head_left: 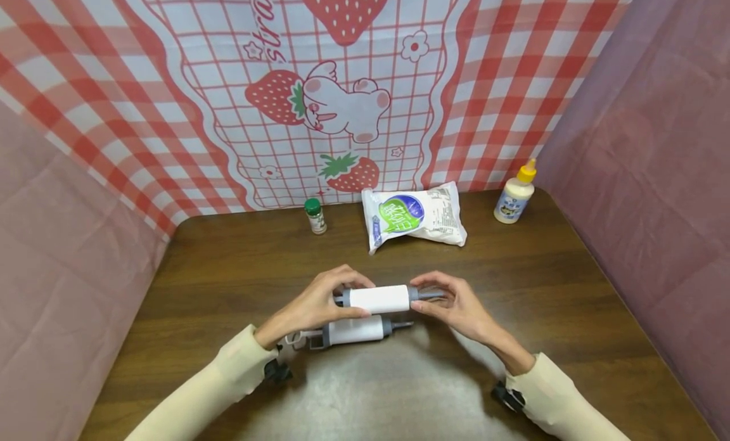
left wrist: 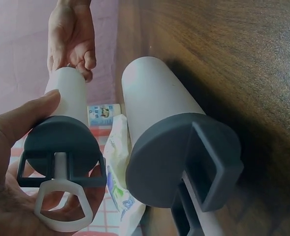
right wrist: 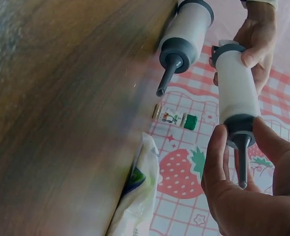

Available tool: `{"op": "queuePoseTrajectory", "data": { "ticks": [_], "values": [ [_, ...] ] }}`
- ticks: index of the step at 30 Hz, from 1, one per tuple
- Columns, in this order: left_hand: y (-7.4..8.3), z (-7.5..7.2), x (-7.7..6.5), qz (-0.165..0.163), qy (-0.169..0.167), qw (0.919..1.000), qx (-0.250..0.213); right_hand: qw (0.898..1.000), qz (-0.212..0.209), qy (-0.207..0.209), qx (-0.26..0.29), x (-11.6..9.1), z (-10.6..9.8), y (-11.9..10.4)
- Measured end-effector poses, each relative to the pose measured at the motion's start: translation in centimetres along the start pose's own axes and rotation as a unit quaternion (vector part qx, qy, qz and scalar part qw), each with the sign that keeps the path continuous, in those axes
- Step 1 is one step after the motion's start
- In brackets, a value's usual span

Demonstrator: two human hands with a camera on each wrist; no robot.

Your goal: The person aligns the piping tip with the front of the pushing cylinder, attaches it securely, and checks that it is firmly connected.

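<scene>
A large white syringe (head_left: 379, 299) with grey end caps is held level between both hands above the table. My left hand (head_left: 325, 298) grips its plunger end, where the left wrist view shows a grey finger flange and a pale pull ring (left wrist: 63, 223). At the other end, my right hand (head_left: 459, 305) pinches the grey cap (right wrist: 241, 125) between thumb and fingers, and the thin nozzle (right wrist: 242, 162) points toward the palm. A second syringe (head_left: 356, 330) of the same kind lies on the table just nearer the body, its nozzle to the right.
Along the back of the wooden table (head_left: 256, 251) stand a green-capped shaker jar (head_left: 315, 216), a white plastic packet (head_left: 416, 216) and a yellow-topped squeeze bottle (head_left: 514, 197). Behind them hangs a strawberry-print cloth (head_left: 342, 111); plain pinkish cloths hang at both sides.
</scene>
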State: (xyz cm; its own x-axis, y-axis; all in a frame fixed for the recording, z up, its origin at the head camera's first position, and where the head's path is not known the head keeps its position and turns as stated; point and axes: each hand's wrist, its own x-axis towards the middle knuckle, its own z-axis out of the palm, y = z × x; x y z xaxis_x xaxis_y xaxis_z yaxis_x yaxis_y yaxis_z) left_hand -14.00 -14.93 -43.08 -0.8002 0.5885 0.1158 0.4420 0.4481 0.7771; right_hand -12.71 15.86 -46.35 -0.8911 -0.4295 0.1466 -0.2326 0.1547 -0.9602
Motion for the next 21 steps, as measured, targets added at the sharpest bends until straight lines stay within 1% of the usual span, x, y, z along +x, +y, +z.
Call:
{"op": "queuePoseTrajectory", "data": {
  "ticks": [4,7,11,13,16,21],
  "values": [
    [-0.02,0.03,-0.02,-0.004,0.002,1.0000,0.000,1.000,-0.011,-0.004,0.008,0.05,-0.07,-0.10],
    [0.06,0.14,0.08,0.009,0.016,0.9998,0.011,1.000,-0.016,0.007,0.004,0.16,-0.05,-0.05],
    [0.19,0.29,0.23,0.032,0.045,0.9979,0.032,1.000,-0.018,0.021,0.003,0.42,0.04,0.09],
    [0.17,0.33,0.26,0.034,0.052,0.9973,0.039,1.000,-0.013,0.022,0.008,0.48,0.08,0.13],
    [0.02,0.32,0.25,0.031,0.050,0.9975,0.039,1.000,0.002,0.016,0.018,0.45,0.16,0.02],
    [-0.21,0.11,0.25,0.023,0.028,0.9992,0.013,1.000,0.003,-0.002,0.005,0.11,0.01,-0.22]
  ]
}}
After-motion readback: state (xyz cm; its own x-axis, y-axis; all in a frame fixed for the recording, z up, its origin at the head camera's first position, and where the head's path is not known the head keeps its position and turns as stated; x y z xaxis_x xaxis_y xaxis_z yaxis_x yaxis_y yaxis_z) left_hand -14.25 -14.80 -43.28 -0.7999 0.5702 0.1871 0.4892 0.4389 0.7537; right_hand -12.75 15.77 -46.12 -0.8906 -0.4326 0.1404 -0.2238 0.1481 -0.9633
